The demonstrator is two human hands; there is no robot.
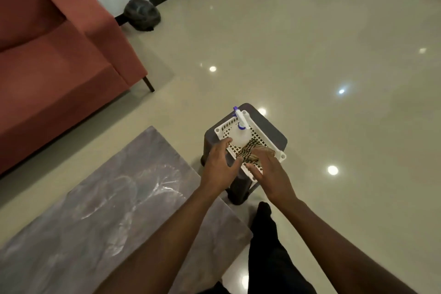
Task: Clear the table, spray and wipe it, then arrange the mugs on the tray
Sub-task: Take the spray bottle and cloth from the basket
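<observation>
A white perforated tray [259, 135] rests on a dark stool [276, 139] right of the grey marble table [114, 200]. In the tray lie a clear spray bottle [239, 137] with a white and blue head and a striped brown cloth [250, 153]. My left hand [220, 164] hovers at the tray's near left rim, fingers spread, holding nothing. My right hand [268, 168] lies over the cloth's near end, fingers extended; whether it grips the cloth I cannot tell. The table top shows wet streaks and carries nothing. No mugs are in view.
A red sofa [59, 59] stands left of the table. A dark bag [142, 16] sits on the floor by the far wall. Glossy beige floor [310, 55] spreads around the stool. My dark-trousered leg [269, 246] is below the stool.
</observation>
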